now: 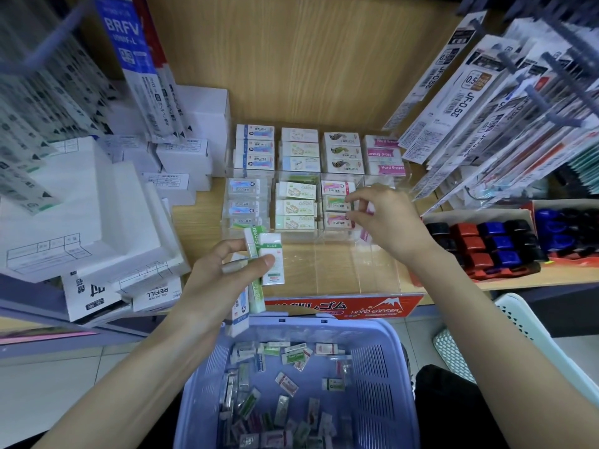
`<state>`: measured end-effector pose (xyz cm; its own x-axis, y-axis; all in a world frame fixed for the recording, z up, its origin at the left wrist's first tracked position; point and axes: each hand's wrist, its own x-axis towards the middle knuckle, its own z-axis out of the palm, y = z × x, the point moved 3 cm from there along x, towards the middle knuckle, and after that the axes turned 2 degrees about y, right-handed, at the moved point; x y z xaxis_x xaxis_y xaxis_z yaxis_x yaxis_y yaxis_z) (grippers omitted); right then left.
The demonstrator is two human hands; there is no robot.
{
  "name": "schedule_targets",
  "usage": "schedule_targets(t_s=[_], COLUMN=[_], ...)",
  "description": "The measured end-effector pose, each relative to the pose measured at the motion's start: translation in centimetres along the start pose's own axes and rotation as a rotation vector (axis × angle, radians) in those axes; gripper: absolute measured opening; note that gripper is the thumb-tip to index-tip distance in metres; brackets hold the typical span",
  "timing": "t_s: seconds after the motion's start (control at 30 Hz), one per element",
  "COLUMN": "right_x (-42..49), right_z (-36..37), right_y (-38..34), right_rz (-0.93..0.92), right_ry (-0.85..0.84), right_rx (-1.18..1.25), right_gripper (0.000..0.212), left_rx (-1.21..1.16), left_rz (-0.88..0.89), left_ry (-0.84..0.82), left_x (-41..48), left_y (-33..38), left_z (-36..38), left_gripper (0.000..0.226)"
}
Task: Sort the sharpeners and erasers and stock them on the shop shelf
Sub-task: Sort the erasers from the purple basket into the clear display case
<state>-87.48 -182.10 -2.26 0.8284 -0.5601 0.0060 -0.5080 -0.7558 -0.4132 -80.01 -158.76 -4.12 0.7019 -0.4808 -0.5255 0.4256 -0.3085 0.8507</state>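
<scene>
Currently facing wooden shelf (308,76), looking down at both hands.

Left hand (220,286): gripping a stack of erasers (270,254), thumb curled across the white and green sleeves, fingers behind. Stack upright, held just above far rim of lilac basket (372,325).

Right hand (389,218): reaching over clear acrylic tray (340,267), fingers bent, tips of thumb and forefinger at right edge of the third column in the middle row. Pink-edged pieces (365,234) showing at the palm and below it. Cannot tell whether pinched or simply lying in the compartment underneath.

Back and middle rows of tray stocked with shelved erasers (296,207), grouped by sleeve pattern.

Loose wrapped erasers (287,384) scattered over basket floor.

Red Hard Eraser sign (376,307) along shelf lip, between tray and basket.

Off to the right, same shelf: open box of sharpeners (486,243) in black, red and blue, well apart from tray.

To the left: piled white boxes (81,215), some marked Refill.

Hanging refill packs (486,92) on pegs at both sides, tilted over the shelf.
</scene>
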Motion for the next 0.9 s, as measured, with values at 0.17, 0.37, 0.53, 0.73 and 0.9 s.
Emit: schedule_targets(t_s=[0.17, 0.37, 0.53, 0.73, 0.9], right_x=[0.5, -1.5, -4.5, -5.9, -6.0], right_z=[1.4, -0.1, 1.1, 2.3, 2.8], right_y=[-0.1, 0.0, -1.8, -2.7, -3.1], right_rz=[0.028, 0.163, 0.362, 0.202, 0.207], right_ry=[-0.08, 0.144, -0.165, -0.12, -0.045], right_rx=[-0.222, 0.592, 1.501, 1.096, 0.949], right_gripper=[0.035, 0.021, 0.015, 0.033, 0.023], left_rx=[0.014, 0.021, 0.02, -0.003, -0.039], left_rz=[0.009, 0.017, 0.014, 0.036, 0.04], left_ry=[0.002, 0.006, 0.001, 0.012, 0.038], left_x=[0.0, 0.1, -0.1, 0.1, 0.1], left_y=[-0.1, -0.2, -0.3, -0.1, 0.3], left_z=[0.1, 0.0, 0.0, -0.2, -0.9], left_gripper=[0.026, 0.027, 0.031, 0.036, 0.028])
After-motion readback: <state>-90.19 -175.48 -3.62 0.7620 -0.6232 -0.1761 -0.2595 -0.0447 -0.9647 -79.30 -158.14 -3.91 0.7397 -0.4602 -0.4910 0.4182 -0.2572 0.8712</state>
